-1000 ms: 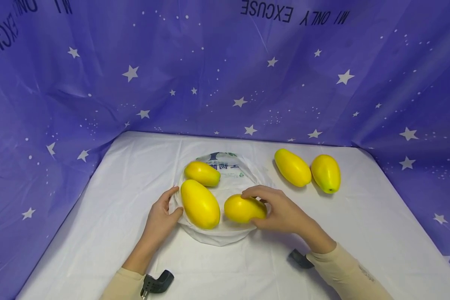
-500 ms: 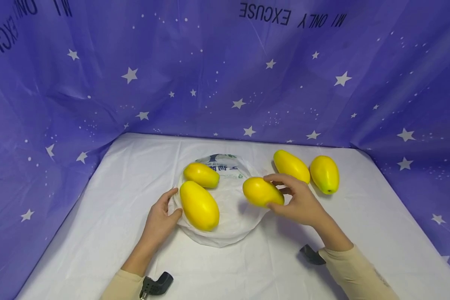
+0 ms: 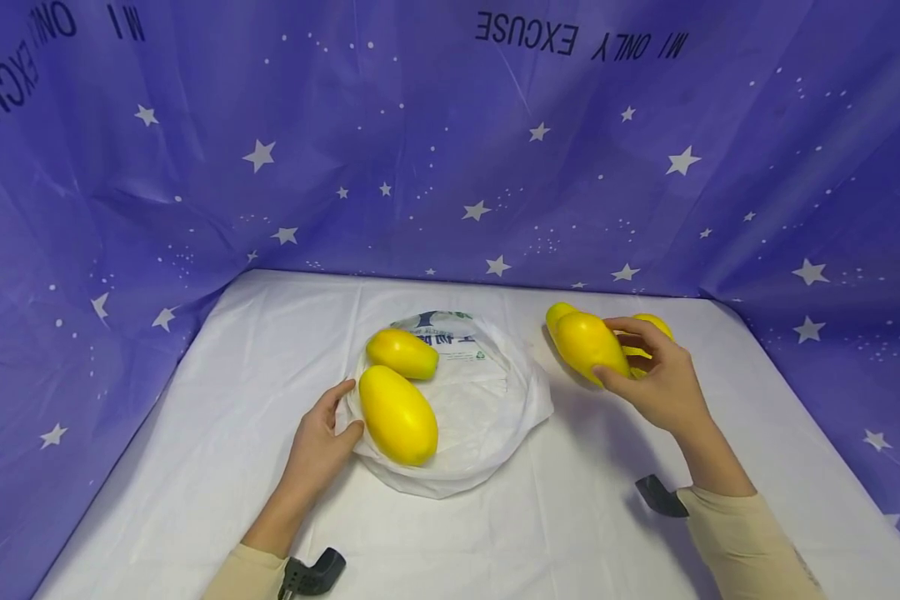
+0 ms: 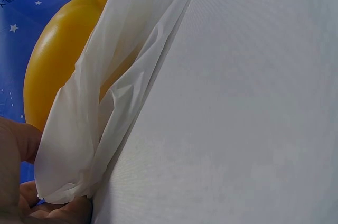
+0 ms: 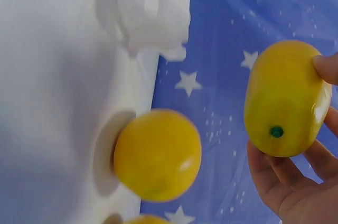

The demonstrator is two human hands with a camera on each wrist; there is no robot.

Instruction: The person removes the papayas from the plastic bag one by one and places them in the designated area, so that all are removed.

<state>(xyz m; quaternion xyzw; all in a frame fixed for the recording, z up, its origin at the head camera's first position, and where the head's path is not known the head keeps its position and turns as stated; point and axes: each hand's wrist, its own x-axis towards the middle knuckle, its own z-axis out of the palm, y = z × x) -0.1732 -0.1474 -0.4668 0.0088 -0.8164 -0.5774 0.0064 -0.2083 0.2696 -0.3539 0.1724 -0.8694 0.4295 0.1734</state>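
My right hand (image 3: 663, 379) grips a yellow papaya (image 3: 591, 346) with thumb and fingers, raised above the table in the right wrist view. A green stem spot shows on its end. Behind it in the head view, two more papayas lie on the table, one papaya (image 3: 558, 313) at the left and another papaya (image 3: 657, 323) mostly hidden by the hand. My left hand (image 3: 317, 446) pinches the left rim of a white plastic bag (image 3: 487, 425), which lies spread with its mouth up. Inside its left side rest a large papaya (image 3: 399, 417) and a smaller papaya (image 3: 401, 353).
A white cloth covers the table (image 3: 495, 542). Purple-blue star-patterned curtain (image 3: 420, 150) walls it off at the back and both sides. Black wrist mounts (image 3: 313, 573) stick out from the sleeves.
My right hand has lifted the papaya out of the bag and carried it right and away, over the papayas on the table. The left hand stays at the bag's rim.
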